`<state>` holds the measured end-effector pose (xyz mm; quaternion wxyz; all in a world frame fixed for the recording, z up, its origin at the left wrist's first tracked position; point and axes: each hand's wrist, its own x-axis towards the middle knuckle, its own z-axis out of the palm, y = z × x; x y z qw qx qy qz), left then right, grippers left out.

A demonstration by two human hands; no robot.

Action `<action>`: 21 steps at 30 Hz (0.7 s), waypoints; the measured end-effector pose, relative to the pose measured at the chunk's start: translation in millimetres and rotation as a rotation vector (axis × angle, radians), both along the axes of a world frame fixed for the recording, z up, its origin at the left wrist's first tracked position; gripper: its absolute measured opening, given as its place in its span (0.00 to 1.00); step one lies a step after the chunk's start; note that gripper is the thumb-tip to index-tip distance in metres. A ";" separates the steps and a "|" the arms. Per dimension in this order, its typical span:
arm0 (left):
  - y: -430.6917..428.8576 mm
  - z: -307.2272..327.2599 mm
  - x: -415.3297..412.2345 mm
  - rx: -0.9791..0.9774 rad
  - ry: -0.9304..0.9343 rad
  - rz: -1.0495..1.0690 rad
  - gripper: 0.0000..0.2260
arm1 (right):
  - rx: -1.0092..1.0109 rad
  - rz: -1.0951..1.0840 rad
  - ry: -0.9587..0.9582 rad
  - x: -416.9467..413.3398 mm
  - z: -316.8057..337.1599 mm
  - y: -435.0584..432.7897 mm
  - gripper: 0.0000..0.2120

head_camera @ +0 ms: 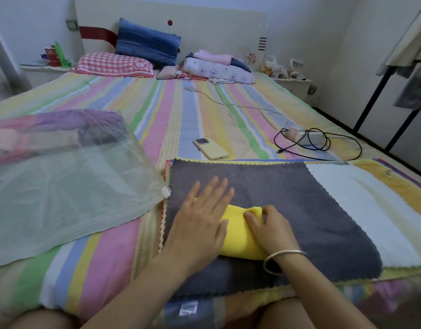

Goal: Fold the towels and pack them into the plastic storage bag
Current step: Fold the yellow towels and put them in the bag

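Observation:
A small folded yellow towel (pixel 240 236) lies on a flat dark grey towel (pixel 299 205) spread over a stack of towels at the bed's near edge. My left hand (pixel 200 217) lies flat with straight fingers, pressing on the yellow towel's left side and the grey towel. My right hand (pixel 269 226), a silver bangle on its wrist, curls its fingers round the yellow towel's far right end. A white towel (pixel 361 205) shows from under the grey one on the right. The clear plastic storage bag (pixel 62 186) lies to the left, with folded towels inside at its far end.
A yellow phone (pixel 210 148) lies just beyond the towels. A power strip with black cable (pixel 311 138) sits at the right. Pillows (pixel 133 55) and folded bedding (pixel 216 67) are by the headboard. A black clothes rack (pixel 380 91) stands at the bed's right.

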<state>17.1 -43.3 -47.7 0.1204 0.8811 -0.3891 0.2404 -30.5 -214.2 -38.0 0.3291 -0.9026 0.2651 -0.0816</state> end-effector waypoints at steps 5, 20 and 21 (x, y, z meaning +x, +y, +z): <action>-0.3 -18.4 3.5 0.261 0.288 0.002 0.33 | -0.620 0.261 -0.374 -1.0 14.4 10.8 0.17; 39.9 5.7 12.1 -0.744 0.783 0.185 0.09 | -0.721 0.872 0.533 23.8 52.2 30.2 0.34; 41.1 8.5 10.7 -0.715 0.800 0.249 0.06 | -0.738 0.864 0.535 23.8 52.5 30.2 0.35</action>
